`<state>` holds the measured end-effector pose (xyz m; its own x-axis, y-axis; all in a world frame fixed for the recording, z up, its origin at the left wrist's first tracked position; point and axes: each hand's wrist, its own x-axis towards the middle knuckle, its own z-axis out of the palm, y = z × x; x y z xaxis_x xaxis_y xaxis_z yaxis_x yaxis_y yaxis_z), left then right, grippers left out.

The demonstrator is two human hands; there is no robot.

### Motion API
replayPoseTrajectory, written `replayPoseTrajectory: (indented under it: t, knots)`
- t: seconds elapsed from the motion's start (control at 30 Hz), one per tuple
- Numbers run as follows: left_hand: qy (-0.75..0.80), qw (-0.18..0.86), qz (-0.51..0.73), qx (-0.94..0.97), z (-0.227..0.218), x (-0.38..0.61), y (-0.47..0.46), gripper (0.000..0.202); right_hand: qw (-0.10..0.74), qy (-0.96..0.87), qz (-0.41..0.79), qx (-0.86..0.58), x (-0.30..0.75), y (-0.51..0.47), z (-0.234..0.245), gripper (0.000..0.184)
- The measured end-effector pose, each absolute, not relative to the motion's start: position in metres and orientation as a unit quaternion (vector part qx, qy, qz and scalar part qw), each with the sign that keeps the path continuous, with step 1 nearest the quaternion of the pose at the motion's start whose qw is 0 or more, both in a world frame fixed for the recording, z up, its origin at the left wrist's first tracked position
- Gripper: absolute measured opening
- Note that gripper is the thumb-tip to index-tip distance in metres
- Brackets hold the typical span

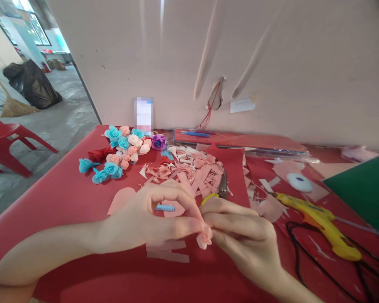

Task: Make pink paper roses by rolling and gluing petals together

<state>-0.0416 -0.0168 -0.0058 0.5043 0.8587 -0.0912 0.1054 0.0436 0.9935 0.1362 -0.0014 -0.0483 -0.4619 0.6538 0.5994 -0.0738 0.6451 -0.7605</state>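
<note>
Between my two hands is a small pink paper flower (204, 238), low over the red table (113, 273). My left hand (164, 210) is closed in a pinch, thumb and fingertips on the flower's upper left side. My right hand (246, 231) has its fingers bent and pressed together on the flower's right side; its base is hidden by the fingers. Beneath my hands lie pale pink paper strips (167, 254). A light blue pen (165, 208) shows through the gap of my left hand, on rounded pink paper pieces (121, 200).
Finished paper flowers (123, 143) lie at the back left, near a propped phone (144, 114). A heap of pink scraps (198, 170) sits behind my hands, with scissors (222, 184). On the right are a yellow glue gun (318, 223), its black cord, a white round object (299, 182) and a green board (363, 193).
</note>
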Motion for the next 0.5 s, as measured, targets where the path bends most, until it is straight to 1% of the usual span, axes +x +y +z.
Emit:
replayPoseTrajectory:
  t: [0.1, 0.23, 0.37, 0.43, 0.5]
  knots:
    - [0.402, 0.596, 0.316, 0.619, -0.007, -0.0414, -0.0169, 0.011, 0.481, -0.767, 0.38, -0.189, 0.1359, -0.0009, -0.049, 0.014]
    - [0.364, 0.597, 0.329, 0.635, -0.0099, -0.0413, -0.0154, 0.014, 0.479, -0.769, 0.379, -0.189, 0.136, 0.0004, -0.049, 0.014]
    - [0.336, 0.647, 0.322, 0.605, -0.0136, -0.043, -0.0146, 0.012, 0.477, -0.773, 0.372, -0.191, 0.136, 0.0014, -0.0482, 0.013]
    - [0.322, 0.678, 0.321, 0.577, -0.0137, -0.044, -0.0151, 0.013, 0.477, -0.779, 0.363, -0.186, 0.1363, 0.0011, -0.0476, 0.013]
    - [0.32, 0.689, 0.319, 0.568, -0.0118, -0.0447, -0.016, 0.015, 0.474, -0.788, 0.35, -0.179, 0.1365, 0.0006, -0.0473, 0.013]
